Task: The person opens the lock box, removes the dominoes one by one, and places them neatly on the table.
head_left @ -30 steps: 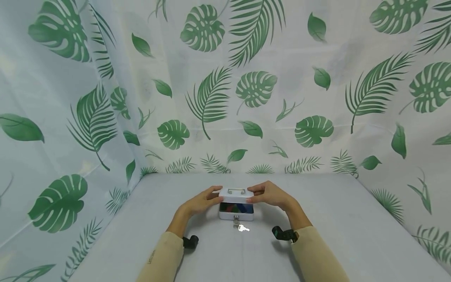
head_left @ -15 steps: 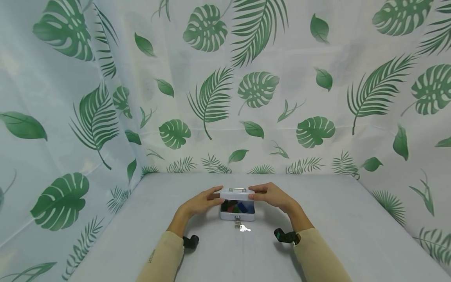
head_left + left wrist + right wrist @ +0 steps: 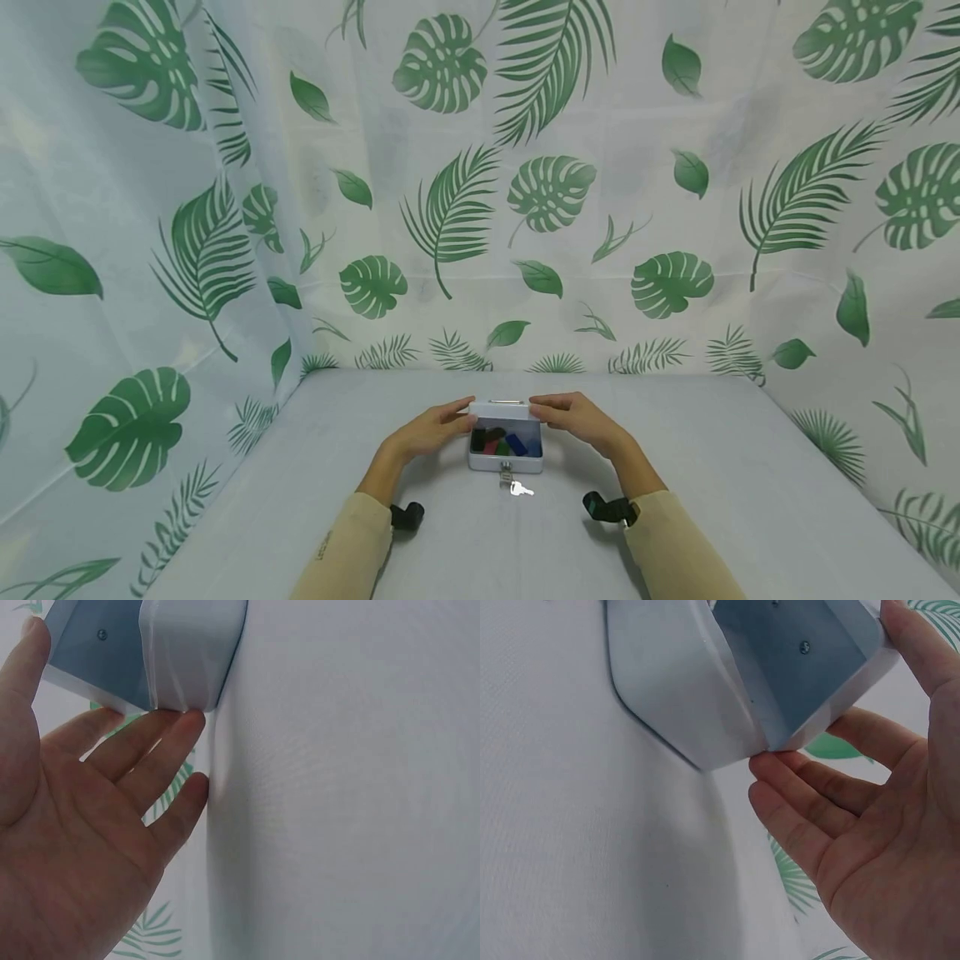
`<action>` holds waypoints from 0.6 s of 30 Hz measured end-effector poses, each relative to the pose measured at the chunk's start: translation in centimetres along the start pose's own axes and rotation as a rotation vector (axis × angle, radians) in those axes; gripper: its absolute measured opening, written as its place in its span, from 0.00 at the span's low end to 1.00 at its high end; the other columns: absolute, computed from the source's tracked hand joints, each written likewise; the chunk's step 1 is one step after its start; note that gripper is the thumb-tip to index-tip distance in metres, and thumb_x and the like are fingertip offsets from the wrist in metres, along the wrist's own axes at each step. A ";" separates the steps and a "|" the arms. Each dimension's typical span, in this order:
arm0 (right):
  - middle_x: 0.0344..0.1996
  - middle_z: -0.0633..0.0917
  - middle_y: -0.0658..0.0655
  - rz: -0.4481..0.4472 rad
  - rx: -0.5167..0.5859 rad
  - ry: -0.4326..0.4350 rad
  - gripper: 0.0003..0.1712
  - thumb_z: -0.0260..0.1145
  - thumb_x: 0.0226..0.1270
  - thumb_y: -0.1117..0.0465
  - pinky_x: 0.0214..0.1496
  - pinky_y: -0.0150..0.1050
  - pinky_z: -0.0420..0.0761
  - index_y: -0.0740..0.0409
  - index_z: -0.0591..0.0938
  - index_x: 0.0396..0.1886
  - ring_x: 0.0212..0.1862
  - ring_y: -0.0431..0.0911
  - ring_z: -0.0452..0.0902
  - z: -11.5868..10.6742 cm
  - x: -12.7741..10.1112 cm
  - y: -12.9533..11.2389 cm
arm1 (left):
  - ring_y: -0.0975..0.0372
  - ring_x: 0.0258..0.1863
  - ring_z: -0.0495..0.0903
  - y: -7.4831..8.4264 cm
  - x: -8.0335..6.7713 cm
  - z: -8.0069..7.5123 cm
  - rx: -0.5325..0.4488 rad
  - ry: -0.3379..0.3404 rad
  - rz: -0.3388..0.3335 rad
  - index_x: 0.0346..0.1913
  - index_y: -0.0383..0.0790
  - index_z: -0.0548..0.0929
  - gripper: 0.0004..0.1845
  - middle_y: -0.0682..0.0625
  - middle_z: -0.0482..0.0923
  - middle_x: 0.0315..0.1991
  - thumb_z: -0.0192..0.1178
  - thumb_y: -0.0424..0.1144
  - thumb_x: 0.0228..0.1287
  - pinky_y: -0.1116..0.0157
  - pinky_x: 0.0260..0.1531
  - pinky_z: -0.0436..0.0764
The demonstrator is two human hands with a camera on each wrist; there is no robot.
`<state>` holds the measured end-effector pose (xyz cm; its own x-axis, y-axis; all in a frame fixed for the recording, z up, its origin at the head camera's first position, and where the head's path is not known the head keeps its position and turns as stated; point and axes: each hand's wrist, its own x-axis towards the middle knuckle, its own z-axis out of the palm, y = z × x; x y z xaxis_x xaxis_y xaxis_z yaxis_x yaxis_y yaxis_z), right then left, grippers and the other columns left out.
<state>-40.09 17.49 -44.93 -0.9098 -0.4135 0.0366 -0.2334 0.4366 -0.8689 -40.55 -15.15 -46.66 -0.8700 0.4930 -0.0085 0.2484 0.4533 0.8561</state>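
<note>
A small white metal cash box (image 3: 486, 462) sits on the table with its lid (image 3: 498, 410) raised; the handle on top shows edge-on. My left hand (image 3: 431, 428) holds the lid's left end, thumb at the front edge, other fingers behind. At the right end my right hand (image 3: 585, 420) grips it likewise. Both wrist views show the lid's blue-grey inside (image 3: 105, 652) and fingertips touching the box near the hinge. Inside lie a blue piece (image 3: 516, 444), a green piece (image 3: 503, 448), a red piece (image 3: 491, 447) and dark pieces (image 3: 478, 439), their kind too small to make out.
A silver key (image 3: 521, 489) lies on the table before the box, beside a small metal tag or key (image 3: 506, 480) hanging at the box's lock. White cloth covers the table (image 3: 675, 467). Leaf-printed curtains (image 3: 465, 275) rise behind and at both sides.
The lid has tilted further back, so more of the inside and its coloured pieces shows. Both hands have stayed at the lid's ends; the key and box have not moved.
</note>
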 end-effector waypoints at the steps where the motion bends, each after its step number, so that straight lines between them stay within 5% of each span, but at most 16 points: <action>1: 0.69 0.81 0.59 0.000 0.009 0.004 0.35 0.63 0.76 0.39 0.71 0.54 0.77 0.57 0.78 0.71 0.69 0.55 0.78 0.0 0.0 0.0 | 0.49 0.74 0.72 0.0 0.0 0.0 -0.005 -0.001 0.002 0.81 0.57 0.63 0.39 0.47 0.72 0.75 0.56 0.67 0.73 0.39 0.78 0.56; 18: 0.62 0.85 0.56 0.018 -0.022 0.028 0.34 0.61 0.77 0.37 0.69 0.56 0.78 0.53 0.79 0.70 0.63 0.53 0.80 0.1 0.2 0.2 | 0.48 0.66 0.81 0.5 0.3 0.3 -0.015 0.016 -0.018 0.82 0.48 0.62 0.41 0.42 0.74 0.73 0.52 0.66 0.76 0.38 0.77 0.58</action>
<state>-40.28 17.39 -45.10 -0.9231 -0.3830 0.0346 -0.2236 0.4613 -0.8586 -40.52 -14.58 -46.36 -0.8809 0.4730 -0.0154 0.2266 0.4502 0.8637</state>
